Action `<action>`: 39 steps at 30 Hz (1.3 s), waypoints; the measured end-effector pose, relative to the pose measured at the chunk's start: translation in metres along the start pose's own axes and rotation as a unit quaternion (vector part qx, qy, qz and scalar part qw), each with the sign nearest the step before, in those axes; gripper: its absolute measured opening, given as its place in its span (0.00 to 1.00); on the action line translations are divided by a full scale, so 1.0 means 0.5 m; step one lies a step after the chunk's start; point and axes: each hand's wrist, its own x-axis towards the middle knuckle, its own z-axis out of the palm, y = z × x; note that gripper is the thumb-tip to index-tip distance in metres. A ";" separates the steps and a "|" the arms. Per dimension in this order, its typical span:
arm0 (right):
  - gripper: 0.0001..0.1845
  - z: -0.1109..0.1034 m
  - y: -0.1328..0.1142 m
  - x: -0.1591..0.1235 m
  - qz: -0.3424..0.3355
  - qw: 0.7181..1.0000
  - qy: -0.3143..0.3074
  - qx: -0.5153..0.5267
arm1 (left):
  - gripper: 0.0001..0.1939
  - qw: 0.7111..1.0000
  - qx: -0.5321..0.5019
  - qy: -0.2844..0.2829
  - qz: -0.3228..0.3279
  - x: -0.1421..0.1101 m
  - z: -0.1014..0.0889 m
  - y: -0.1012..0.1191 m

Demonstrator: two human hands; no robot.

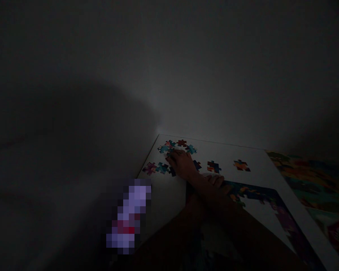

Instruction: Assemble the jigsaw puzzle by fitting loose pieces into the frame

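Note:
My forearms cross in dim light over a white table with jigsaw puzzle pieces. My right hand [182,163] reaches to the far left, its fingers bent and pinched together at a teal jigsaw puzzle piece [164,149] cluster; the piece at the fingertips is mostly hidden. Underneath the right forearm, my left hand [217,181] lies with fingers stretched out at the top edge of the partly joined puzzle border [254,191]. A purple piece [149,168] and another teal piece [162,168] lie nearer, left of my right hand.
A brown piece [182,143] lies at the back of the white tabletop [164,195]. Two orange-and-blue pieces, one a loose piece [241,165], sit beyond the border. A colourful printed picture [302,177] lies at right. Walls [203,94] rise behind and left; a blurred-out patch [130,218] is at lower left.

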 end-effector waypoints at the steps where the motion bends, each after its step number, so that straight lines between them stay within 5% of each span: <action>1: 0.21 0.001 0.005 0.001 0.006 1.000 0.002 0.005 | 0.22 1.000 -0.002 0.005 0.001 0.000 0.000 0.000; 12: 0.18 0.016 0.007 -0.028 -0.102 0.991 -0.044 0.071 | 0.26 0.999 0.005 0.039 0.002 -0.013 0.012 0.002; 15: 0.21 0.010 0.018 -0.025 -0.046 0.996 -0.013 0.082 | 0.25 1.000 -0.004 0.026 0.002 -0.009 0.001 0.003; 20: 0.26 -0.001 0.044 -0.016 0.156 0.975 0.096 0.128 | 0.26 1.000 -0.015 0.015 0.010 -0.005 -0.020 0.005; 26: 0.24 0.001 0.048 -0.015 0.184 0.968 0.106 0.135 | 0.25 1.000 -0.007 -0.002 0.007 -0.004 -0.010 0.004; 39: 0.15 0.004 0.015 -0.024 -0.039 0.997 -0.008 0.066 | 0.26 0.999 -0.007 0.034 0.008 -0.007 0.036 -0.003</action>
